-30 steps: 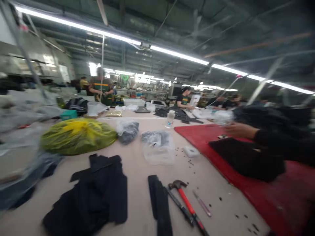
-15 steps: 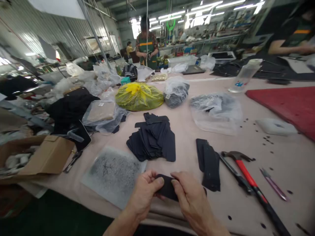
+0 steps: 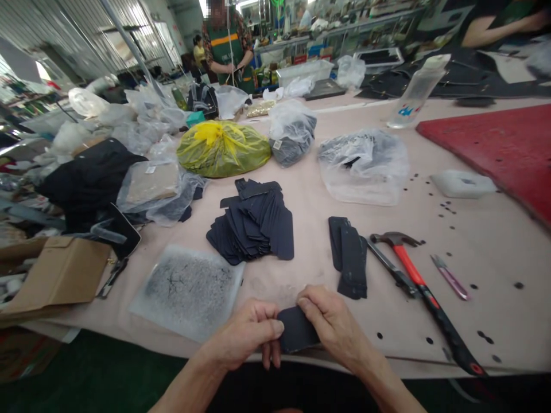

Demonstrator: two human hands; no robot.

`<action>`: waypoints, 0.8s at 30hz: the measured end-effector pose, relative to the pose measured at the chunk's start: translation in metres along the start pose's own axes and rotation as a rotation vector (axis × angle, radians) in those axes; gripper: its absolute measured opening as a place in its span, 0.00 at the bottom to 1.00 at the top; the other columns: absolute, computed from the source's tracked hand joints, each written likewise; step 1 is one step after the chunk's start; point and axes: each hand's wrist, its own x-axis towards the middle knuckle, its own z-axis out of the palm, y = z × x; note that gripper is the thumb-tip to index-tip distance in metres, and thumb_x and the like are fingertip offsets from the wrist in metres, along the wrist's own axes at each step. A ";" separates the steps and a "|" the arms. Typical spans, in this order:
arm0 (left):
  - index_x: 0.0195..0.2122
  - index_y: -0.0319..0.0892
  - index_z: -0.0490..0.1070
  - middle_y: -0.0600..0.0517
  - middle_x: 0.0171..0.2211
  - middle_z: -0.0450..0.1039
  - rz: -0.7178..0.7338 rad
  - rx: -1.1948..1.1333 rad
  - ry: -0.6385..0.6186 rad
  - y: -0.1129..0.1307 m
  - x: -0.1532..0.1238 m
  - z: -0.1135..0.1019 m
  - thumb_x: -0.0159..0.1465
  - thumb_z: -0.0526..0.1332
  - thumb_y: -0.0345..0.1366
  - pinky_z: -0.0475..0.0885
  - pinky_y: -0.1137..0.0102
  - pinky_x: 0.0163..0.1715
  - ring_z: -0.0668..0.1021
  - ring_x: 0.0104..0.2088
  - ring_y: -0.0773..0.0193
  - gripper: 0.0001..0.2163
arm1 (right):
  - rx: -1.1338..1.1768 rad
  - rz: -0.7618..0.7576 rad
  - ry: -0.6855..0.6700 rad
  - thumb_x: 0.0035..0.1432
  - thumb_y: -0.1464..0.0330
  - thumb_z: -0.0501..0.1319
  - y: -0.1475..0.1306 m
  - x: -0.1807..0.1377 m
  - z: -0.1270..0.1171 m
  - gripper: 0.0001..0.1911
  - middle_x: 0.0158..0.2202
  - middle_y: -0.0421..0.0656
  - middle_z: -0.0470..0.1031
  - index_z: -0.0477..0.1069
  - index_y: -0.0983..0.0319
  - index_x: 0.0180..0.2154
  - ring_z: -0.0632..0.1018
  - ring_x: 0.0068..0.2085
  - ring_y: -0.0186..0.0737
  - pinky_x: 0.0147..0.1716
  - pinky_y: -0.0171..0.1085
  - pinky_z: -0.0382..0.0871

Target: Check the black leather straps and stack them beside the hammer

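A dark, flat strip with rounded corners is held between my two hands near the table's front edge. My left hand pinches its left end between thumb and fingers. Over the strip's right part my right hand is closed, covering that end. Just beyond lies a fanned heap of similar dark strips. A smaller stack of dark strips rests to the right. On the left is a translucent sheet with dark scratches and marks.
To the right lie a hammer, a dark metal tool and pink thread snips. Farther back are a yellow bag, clear plastic bags, a bottle and a red board. A cardboard box stands left. A co-worker stands beyond the table.
My view has tilted down and shifted. The held strip has turned so more of its broad face shows, and my left hand's grip has moved to its left edge.
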 end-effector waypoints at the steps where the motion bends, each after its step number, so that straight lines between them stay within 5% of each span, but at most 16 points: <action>1: 0.27 0.37 0.69 0.50 0.16 0.72 0.009 0.006 -0.003 -0.001 0.001 0.002 0.55 0.63 0.42 0.64 0.80 0.12 0.71 0.14 0.70 0.12 | 0.028 0.004 0.001 0.68 0.67 0.50 0.002 0.000 0.000 0.14 0.28 0.40 0.71 0.67 0.60 0.30 0.70 0.32 0.40 0.34 0.38 0.60; 7: 0.28 0.36 0.70 0.51 0.16 0.71 0.114 -0.029 0.051 -0.013 0.006 0.007 0.55 0.64 0.45 0.62 0.79 0.13 0.68 0.13 0.72 0.14 | 0.175 -0.003 0.051 0.68 0.67 0.49 0.006 -0.002 0.011 0.13 0.28 0.40 0.70 0.68 0.60 0.32 0.71 0.33 0.40 0.35 0.38 0.63; 13: 0.27 0.37 0.70 0.53 0.15 0.70 0.155 -0.024 0.142 -0.024 0.007 0.007 0.58 0.63 0.45 0.60 0.79 0.14 0.67 0.13 0.72 0.14 | -0.142 -0.001 0.385 0.65 0.69 0.53 -0.003 -0.014 0.023 0.06 0.31 0.44 0.68 0.67 0.62 0.35 0.71 0.35 0.44 0.36 0.42 0.62; 17: 0.28 0.37 0.70 0.53 0.15 0.70 0.176 0.040 0.159 -0.025 0.004 0.005 0.61 0.62 0.45 0.60 0.79 0.14 0.67 0.14 0.72 0.14 | -0.022 0.090 0.277 0.66 0.69 0.52 -0.014 -0.027 0.017 0.09 0.26 0.40 0.68 0.67 0.60 0.34 0.70 0.27 0.39 0.29 0.38 0.60; 24: 0.28 0.37 0.70 0.53 0.16 0.71 0.224 -0.031 0.119 -0.026 0.002 0.003 0.61 0.62 0.48 0.61 0.78 0.15 0.67 0.14 0.72 0.16 | 0.254 0.173 0.166 0.64 0.68 0.55 -0.021 -0.030 0.015 0.08 0.29 0.40 0.70 0.71 0.60 0.35 0.72 0.30 0.39 0.30 0.36 0.64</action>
